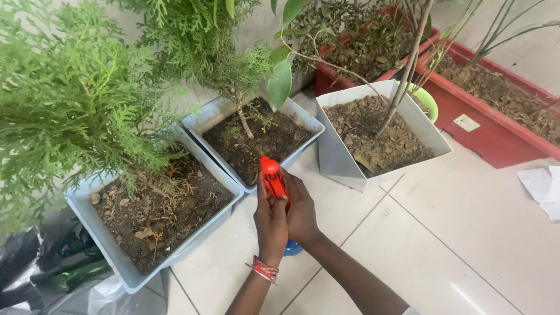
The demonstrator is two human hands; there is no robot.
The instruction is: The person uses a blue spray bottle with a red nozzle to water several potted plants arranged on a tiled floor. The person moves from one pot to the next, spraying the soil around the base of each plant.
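Both my hands wrap a spray bottle with a red-orange spray head [272, 177] and a blue body [293, 249] that peeks out below my wrists. My left hand [270, 223], with red bangles at the wrist, grips it from the left. My right hand [301, 210] holds it from the right. The nozzle points at the soil of the middle square pale pot [303, 123], which holds a small conifer [233, 70]. The bottle hangs just in front of that pot's near edge.
A larger pale square pot [111, 256] with a bushy conifer stands at the left. A white square pot [344, 157] with a thin stem stands at the right. Red troughs [496, 134] line the back wall. Black plastic bags [35, 262] lie at lower left, white paper [543, 186] at right on the tiled floor.
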